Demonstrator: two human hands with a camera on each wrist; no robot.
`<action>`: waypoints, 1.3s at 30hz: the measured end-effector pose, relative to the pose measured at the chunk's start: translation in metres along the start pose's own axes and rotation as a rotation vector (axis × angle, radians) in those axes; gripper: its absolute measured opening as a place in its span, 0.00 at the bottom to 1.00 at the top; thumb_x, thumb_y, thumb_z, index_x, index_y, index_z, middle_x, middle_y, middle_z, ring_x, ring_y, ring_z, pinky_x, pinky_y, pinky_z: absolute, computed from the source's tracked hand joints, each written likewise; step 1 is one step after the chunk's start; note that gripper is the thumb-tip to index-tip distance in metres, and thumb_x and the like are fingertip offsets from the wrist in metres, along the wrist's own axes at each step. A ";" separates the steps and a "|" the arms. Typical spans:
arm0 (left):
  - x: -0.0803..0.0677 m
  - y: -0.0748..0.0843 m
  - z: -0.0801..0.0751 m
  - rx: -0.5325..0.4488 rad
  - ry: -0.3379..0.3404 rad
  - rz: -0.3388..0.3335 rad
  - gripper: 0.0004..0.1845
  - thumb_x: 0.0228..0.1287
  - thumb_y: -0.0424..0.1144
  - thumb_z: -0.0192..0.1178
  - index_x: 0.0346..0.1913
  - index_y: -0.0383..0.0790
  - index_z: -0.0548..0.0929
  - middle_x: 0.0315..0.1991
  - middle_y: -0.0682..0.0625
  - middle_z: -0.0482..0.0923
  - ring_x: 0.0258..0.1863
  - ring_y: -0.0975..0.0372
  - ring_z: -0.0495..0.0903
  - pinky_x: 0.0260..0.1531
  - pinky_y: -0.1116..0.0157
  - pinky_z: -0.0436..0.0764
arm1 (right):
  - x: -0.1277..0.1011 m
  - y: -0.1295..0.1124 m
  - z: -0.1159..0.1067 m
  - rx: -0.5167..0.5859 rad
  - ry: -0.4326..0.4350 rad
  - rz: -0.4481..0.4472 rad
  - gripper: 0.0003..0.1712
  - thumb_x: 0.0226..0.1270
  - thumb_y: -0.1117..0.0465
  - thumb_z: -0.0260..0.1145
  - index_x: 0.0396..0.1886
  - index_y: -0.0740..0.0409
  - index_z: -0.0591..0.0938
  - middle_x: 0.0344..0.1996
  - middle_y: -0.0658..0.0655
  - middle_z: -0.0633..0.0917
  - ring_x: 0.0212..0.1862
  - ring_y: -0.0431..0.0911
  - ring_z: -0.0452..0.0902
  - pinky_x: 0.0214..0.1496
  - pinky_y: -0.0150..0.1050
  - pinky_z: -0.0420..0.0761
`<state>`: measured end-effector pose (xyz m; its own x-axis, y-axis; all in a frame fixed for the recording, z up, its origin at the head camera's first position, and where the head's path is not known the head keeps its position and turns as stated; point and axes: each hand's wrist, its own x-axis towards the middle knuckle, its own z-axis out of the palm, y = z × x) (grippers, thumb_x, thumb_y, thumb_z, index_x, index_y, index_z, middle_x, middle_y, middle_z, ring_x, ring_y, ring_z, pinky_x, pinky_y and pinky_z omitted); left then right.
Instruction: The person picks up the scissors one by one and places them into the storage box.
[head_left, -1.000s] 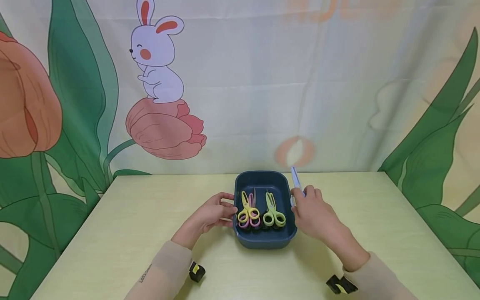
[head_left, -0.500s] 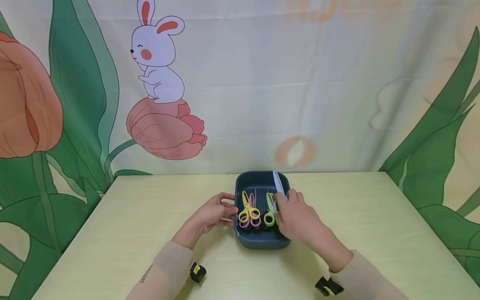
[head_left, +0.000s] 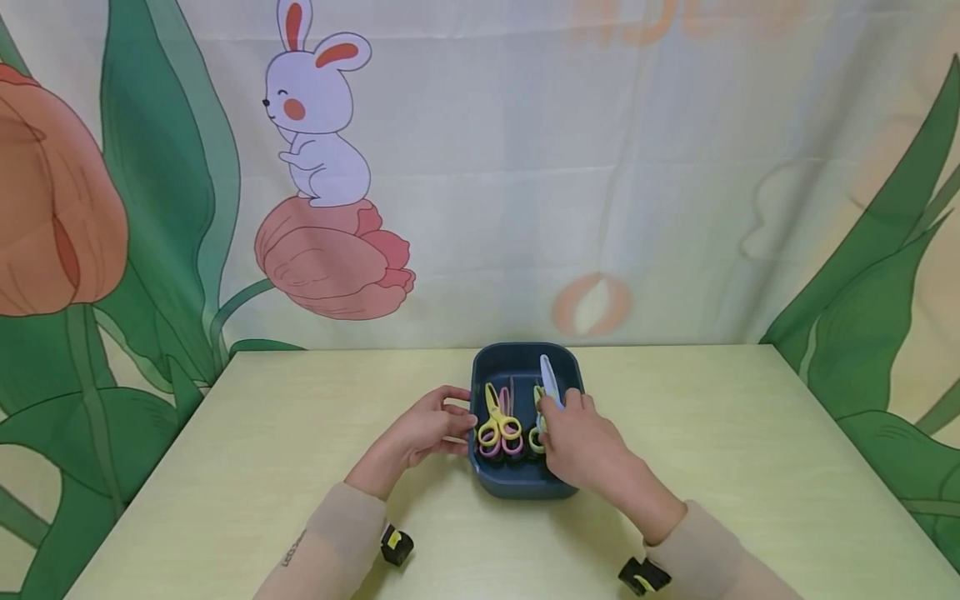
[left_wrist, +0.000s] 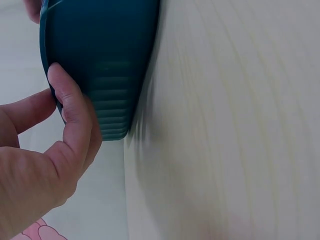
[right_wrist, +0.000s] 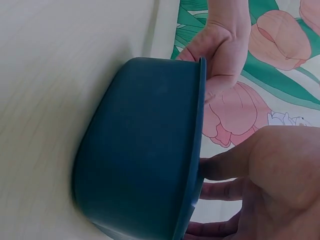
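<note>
A dark blue plastic bin [head_left: 525, 486] stands on the table. My left hand [head_left: 431, 425] grips its left rim; in the left wrist view, fingers lie on both sides of the bin's edge [left_wrist: 100, 50]. Low inside the bin's right half, my right hand [head_left: 588, 442] holds light-blue scissors [head_left: 550, 379], blades pointing away. Green scissors [head_left: 533, 442] lie under that hand, partly covered. On the left of the bin, yellow scissors [head_left: 497, 414] rest over pink scissors [head_left: 504, 400]. In the right wrist view, the bin wall [right_wrist: 140, 145] hides the scissors.
The pale wooden table [head_left: 300, 433] reaches back to a hanging cloth [head_left: 495, 208] printed with a rabbit and tulips, right behind the bin. Black devices [head_left: 397, 545] are strapped at both wrists.
My right hand has carried the light-blue scissors from beside the bin's right rim leftward and down into it, over the green scissors. The left hand stays on the rim.
</note>
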<state>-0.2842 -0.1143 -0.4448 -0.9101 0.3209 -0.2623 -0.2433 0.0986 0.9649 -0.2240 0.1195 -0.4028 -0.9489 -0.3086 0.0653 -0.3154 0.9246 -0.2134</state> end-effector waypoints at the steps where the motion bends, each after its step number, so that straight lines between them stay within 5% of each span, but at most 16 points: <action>1: 0.000 0.000 0.000 0.000 -0.002 0.001 0.25 0.74 0.27 0.58 0.70 0.32 0.65 0.48 0.39 0.74 0.36 0.56 0.79 0.36 0.59 0.86 | 0.000 -0.001 0.000 0.000 -0.006 0.005 0.19 0.74 0.59 0.67 0.59 0.61 0.77 0.42 0.65 0.73 0.42 0.55 0.68 0.30 0.44 0.77; 19: 0.001 -0.002 0.000 -0.003 -0.007 -0.011 0.28 0.74 0.27 0.58 0.72 0.30 0.63 0.48 0.39 0.74 0.36 0.55 0.79 0.37 0.59 0.86 | 0.015 -0.006 0.020 -0.045 -0.088 0.048 0.24 0.67 0.63 0.67 0.60 0.64 0.73 0.43 0.66 0.71 0.45 0.57 0.66 0.33 0.49 0.78; 29: 0.001 -0.001 0.001 -0.002 -0.008 -0.008 0.27 0.74 0.28 0.58 0.71 0.31 0.64 0.49 0.38 0.74 0.36 0.55 0.79 0.38 0.58 0.86 | 0.019 -0.003 0.026 -0.069 -0.144 0.067 0.28 0.71 0.58 0.66 0.65 0.65 0.73 0.52 0.71 0.73 0.53 0.61 0.70 0.47 0.54 0.82; 39: 0.000 0.000 0.001 0.003 -0.002 -0.012 0.27 0.74 0.28 0.57 0.72 0.31 0.63 0.51 0.37 0.74 0.37 0.55 0.79 0.42 0.56 0.86 | 0.016 -0.002 0.023 -0.075 -0.110 0.023 0.20 0.74 0.57 0.64 0.59 0.62 0.79 0.49 0.70 0.77 0.51 0.61 0.73 0.46 0.56 0.82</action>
<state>-0.2835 -0.1136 -0.4445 -0.9065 0.3212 -0.2741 -0.2533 0.1058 0.9616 -0.2387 0.1072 -0.4242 -0.9510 -0.3056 -0.0469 -0.2967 0.9447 -0.1395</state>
